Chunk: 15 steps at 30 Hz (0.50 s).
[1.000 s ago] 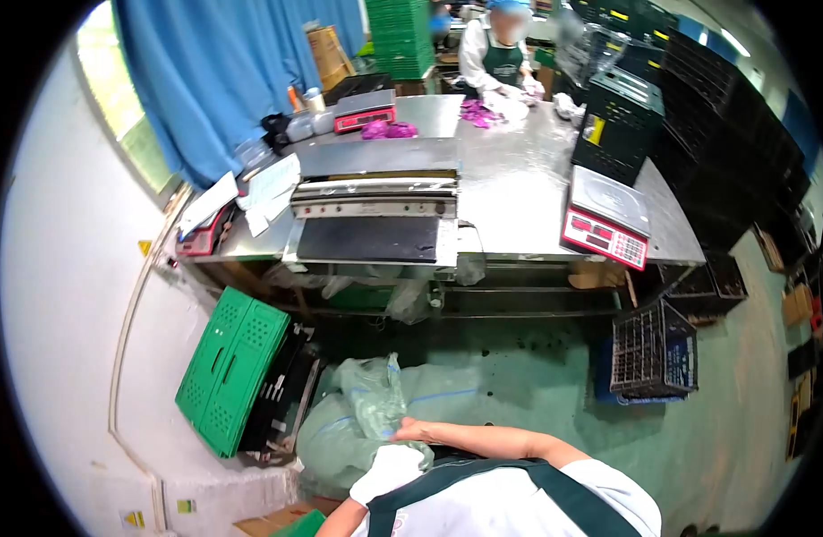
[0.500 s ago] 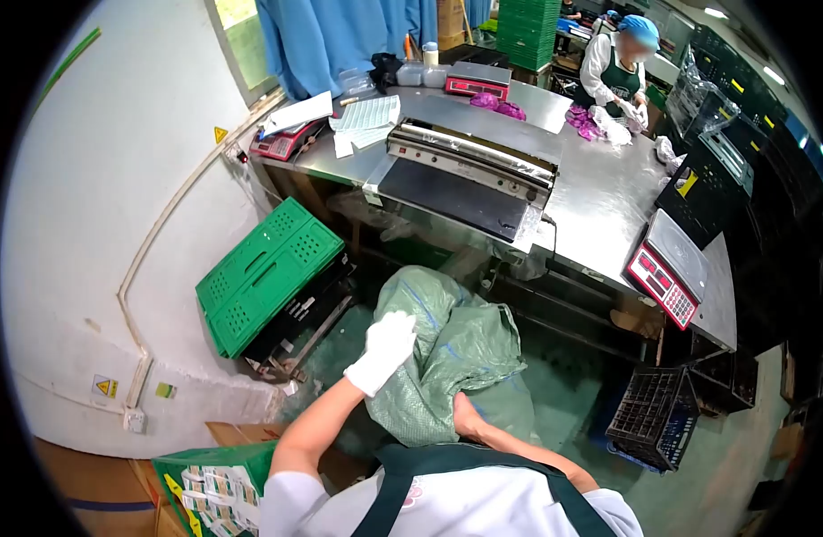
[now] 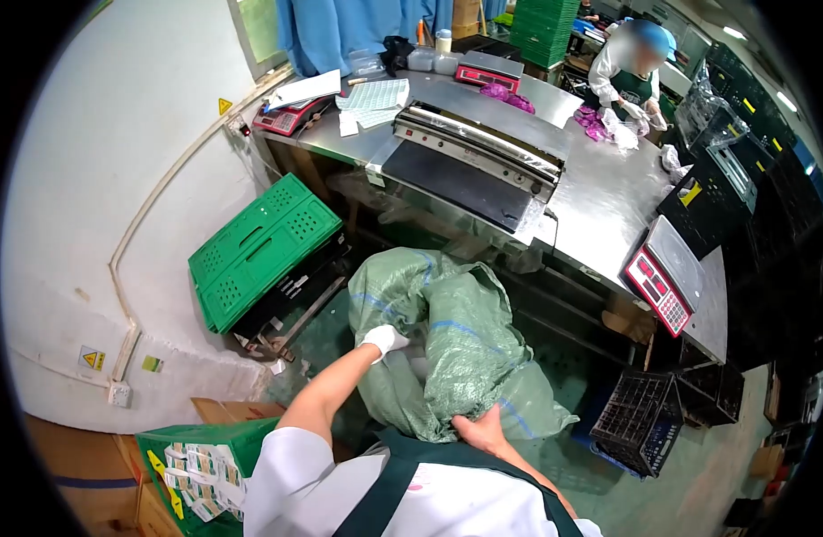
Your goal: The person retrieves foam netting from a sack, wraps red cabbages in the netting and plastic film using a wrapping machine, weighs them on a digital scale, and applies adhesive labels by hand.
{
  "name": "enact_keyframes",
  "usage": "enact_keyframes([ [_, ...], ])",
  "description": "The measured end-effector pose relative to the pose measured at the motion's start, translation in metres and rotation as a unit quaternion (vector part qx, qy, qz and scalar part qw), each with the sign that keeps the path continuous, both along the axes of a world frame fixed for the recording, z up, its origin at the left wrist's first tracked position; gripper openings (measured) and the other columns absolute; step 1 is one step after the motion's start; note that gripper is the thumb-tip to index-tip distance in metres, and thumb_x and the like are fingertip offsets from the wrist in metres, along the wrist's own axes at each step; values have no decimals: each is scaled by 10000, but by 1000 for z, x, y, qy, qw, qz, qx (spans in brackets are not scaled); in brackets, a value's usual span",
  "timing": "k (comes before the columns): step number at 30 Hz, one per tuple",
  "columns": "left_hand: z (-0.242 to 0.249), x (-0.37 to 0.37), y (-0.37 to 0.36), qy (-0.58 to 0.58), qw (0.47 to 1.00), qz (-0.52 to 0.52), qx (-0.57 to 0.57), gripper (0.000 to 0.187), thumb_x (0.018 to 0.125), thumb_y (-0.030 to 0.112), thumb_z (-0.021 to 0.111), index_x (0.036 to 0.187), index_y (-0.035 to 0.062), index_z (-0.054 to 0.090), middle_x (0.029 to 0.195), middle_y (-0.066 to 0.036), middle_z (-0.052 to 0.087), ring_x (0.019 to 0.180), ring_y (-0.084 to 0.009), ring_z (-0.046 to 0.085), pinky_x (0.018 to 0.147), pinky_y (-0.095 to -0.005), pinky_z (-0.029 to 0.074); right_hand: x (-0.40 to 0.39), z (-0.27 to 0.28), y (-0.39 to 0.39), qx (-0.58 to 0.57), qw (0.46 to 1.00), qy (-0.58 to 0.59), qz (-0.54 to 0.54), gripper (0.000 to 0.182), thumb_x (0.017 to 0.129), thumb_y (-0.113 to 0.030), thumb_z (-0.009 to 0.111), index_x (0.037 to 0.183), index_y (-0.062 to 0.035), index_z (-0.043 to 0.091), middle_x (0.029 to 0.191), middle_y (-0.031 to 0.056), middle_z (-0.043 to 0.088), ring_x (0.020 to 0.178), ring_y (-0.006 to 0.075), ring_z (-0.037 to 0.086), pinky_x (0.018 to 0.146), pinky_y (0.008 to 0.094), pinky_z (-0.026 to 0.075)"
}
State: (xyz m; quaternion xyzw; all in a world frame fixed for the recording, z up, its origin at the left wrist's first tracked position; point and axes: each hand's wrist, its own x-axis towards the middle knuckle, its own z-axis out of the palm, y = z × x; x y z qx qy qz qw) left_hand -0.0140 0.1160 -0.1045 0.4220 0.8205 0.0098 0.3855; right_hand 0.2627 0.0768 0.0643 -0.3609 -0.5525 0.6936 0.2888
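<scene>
A large green woven sack (image 3: pixel 465 331) with blue stripes stands on the floor in front of my body. My left hand (image 3: pixel 386 341), in a white glove, reaches into the fold or opening on the sack's left side, and its fingers are hidden by the material. Bare and lower down, my right hand (image 3: pixel 481 430) grips the sack's near edge, with the thumb on top of the material. What the sack holds is mostly out of sight.
A steel table (image 3: pixel 599 192) bears a wrapping machine (image 3: pixel 474 157) and a red scale (image 3: pixel 660 282). Green crates (image 3: pixel 264 251) are stacked at left, black crates (image 3: pixel 635 416) at right. A green bin (image 3: pixel 241 438) sits lower left. A co-worker (image 3: pixel 631 72) stands beyond the table.
My left hand has gone from above the sack into its left side. The sack's top has spread open and shifted. My right hand now shows more, at the near edge.
</scene>
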Motion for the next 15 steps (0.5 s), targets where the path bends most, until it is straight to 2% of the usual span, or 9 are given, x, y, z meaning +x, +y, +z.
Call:
enact_keyframes([
  [2, -11, 7, -9, 47, 999, 3, -4, 372, 712, 310, 557, 926, 18, 641, 1004, -193, 597, 944, -345, 578, 789, -380, 460, 5, 3, -5, 18, 999, -7, 30, 395, 645, 0, 602, 1031, 28, 524, 983, 94, 575, 935, 186, 538, 830, 307, 415],
  [3, -16, 10, -10, 45, 999, 11, -4, 372, 712, 310, 557, 926, 18, 641, 1004, -193, 597, 944, -345, 578, 789, -380, 460, 8, 5, -2, 45, 997, -13, 55, 393, 644, 0, 603, 1028, 27, 526, 979, 94, 577, 924, 186, 542, 821, 305, 419],
  [6, -37, -3, -24, 112, 978, 150, 94, 256, 710, 169, 486, 811, 6, 654, 865, -221, 617, 857, -339, 610, 728, -392, 485, 13, 8, -5, 62, 996, -35, 62, 367, 635, -8, 610, 994, 23, 544, 944, 91, 590, 881, 179, 554, 799, 305, 432],
  [8, -75, -29, -37, 100, 965, 198, 142, 252, 708, 160, 494, 805, -16, 647, 824, -223, 620, 827, -343, 611, 703, -395, 484, 23, 0, -5, 66, 995, -66, 32, 327, 607, -24, 631, 927, 10, 574, 883, 77, 605, 811, 165, 567, 757, 304, 449],
  [10, -23, -31, -55, -90, 903, 373, 192, 240, 696, 136, 498, 789, -43, 629, 761, -226, 622, 753, -341, 621, 642, -390, 481, 31, 0, -1, 22, 996, -68, -52, 295, 612, -29, 627, 898, 22, 576, 869, 73, 601, 795, 167, 561, 743, 298, 447],
  [11, -37, -40, -65, -144, 864, 414, 247, 207, 687, 99, 489, 759, -47, 617, 697, -190, 627, 659, -291, 626, 581, -367, 471, 37, 0, 3, -9, 993, -81, -84, 295, 614, -29, 629, 897, 29, 571, 871, 68, 594, 786, 161, 555, 736, 295, 445],
  [12, -22, -36, -76, -219, 808, 451, 311, 184, 677, 56, 469, 721, -56, 607, 645, -162, 612, 579, -246, 608, 520, -338, 466, 43, 6, 7, -5, 988, -102, -117, 330, 609, -26, 633, 926, 30, 561, 880, 66, 585, 782, 157, 548, 735, 293, 444],
  [13, -27, -42, -84, -256, 767, 489, 326, 180, 673, 27, 471, 742, -62, 612, 647, -148, 609, 565, -238, 597, 512, -338, 467, 47, 9, 10, -65, 977, -130, -155, 500, 592, -2, 591, 1073, 35, 463, 960, 85, 530, 879, 195, 515, 811, 302, 406],
  [15, -22, -43, -93, -269, 702, 551, 363, 160, 656, -36, 480, 748, -70, 607, 637, -130, 594, 534, -231, 577, 467, -334, 453, 57, -3, 21, -34, 983, -41, -177, 494, 604, 10, 584, 1084, 30, 470, 993, 77, 534, 893, 184, 520, 826, 296, 402],
])
